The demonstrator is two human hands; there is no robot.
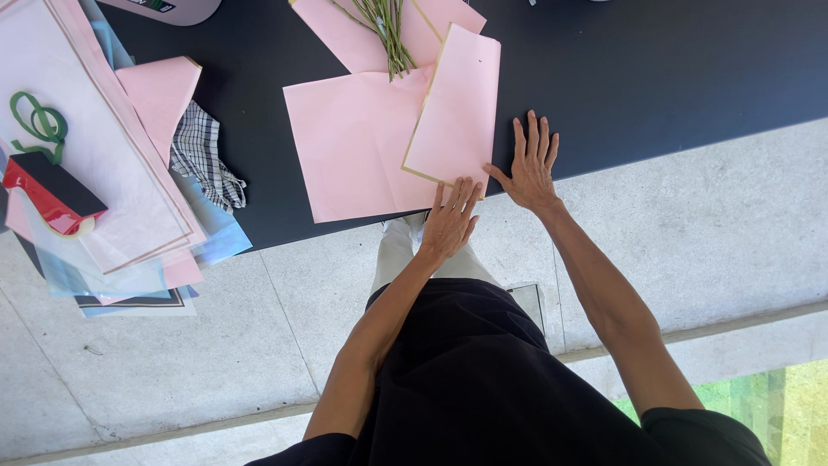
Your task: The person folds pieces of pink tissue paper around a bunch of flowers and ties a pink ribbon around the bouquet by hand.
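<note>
The fingers of the left hand (449, 223) lie flat and close together, pressing down on the near corner of the folded pink wrapping sheet (455, 108), gripping nothing; the palm hangs just past the near edge of the black table (655, 69). The right hand (530, 166) is spread wide, fingers splayed and flat on the bare tabletop just beside that sheet's right edge, thumb reaching toward its corner, also holding nothing. The folded sheet overlaps a larger pink sheet (354, 147) that lies square near the table's front edge, with a third pink sheet (371, 34) tilted behind it. A bundle of green flower stems (388, 34) lies across the far sheets, their cut ends ending near where the papers meet. To do this well, I judge the left fingertips should keep light, even pressure so the thin paper does not crease or slide over the sheet beneath, while the right hand steadies the edge rather than dragging it; the fold's gold-trimmed border should stay parallel to the stems. Toward the left end of the table sits a stack of pale pink and blue sheets (112, 173), a coil of green ribbon (39, 121) and a red-and-black box (52, 194) on top, and a checked cloth (203, 155) beside the stack.
</note>
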